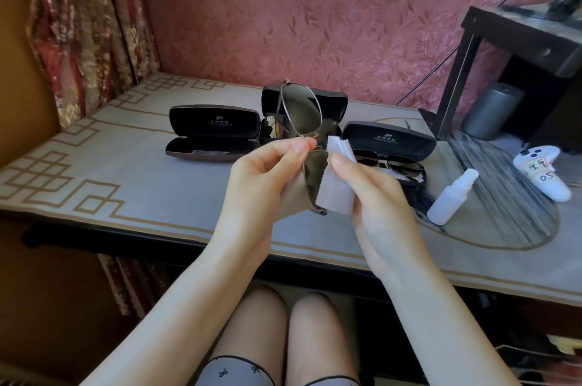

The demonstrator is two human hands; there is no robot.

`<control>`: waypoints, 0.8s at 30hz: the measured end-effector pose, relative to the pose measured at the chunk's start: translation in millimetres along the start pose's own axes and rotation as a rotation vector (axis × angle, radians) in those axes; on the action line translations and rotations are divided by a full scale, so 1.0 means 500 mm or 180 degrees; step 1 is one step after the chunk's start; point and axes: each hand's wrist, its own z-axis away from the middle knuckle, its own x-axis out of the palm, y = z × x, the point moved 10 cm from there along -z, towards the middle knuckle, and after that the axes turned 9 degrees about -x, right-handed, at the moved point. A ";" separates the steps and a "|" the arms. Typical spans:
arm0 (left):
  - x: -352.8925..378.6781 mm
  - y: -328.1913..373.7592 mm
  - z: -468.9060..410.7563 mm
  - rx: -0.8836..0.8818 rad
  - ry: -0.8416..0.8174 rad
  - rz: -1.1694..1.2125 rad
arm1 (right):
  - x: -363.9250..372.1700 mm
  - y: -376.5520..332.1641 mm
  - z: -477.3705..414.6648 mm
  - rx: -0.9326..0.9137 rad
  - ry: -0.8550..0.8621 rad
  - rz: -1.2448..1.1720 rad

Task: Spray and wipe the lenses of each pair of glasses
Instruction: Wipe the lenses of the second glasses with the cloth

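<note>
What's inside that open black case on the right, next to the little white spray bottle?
A pair of dark sunglasses lies in the right case. The cleaning cloth and right hand cover the case's left end, so anything lying there is hidden.

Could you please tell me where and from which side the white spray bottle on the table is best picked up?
Probably grip the spray bottle round its plain cylindrical body, below the narrower cap, coming from the near side. That side is free, while an open case holding sunglasses lies close on its left.
</note>
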 end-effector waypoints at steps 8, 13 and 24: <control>-0.010 0.018 -0.005 0.0172 0.0054 0.0151 | 0.002 0.014 0.015 -0.0036 -0.0316 0.0116; -0.002 0.012 -0.001 0.0139 0.0027 -0.0039 | 0.015 0.011 0.021 0.0058 -0.0577 0.0156; 0.012 0.001 0.009 0.0210 -0.0081 -0.0213 | 0.013 -0.007 -0.004 0.0010 -0.0239 -0.0067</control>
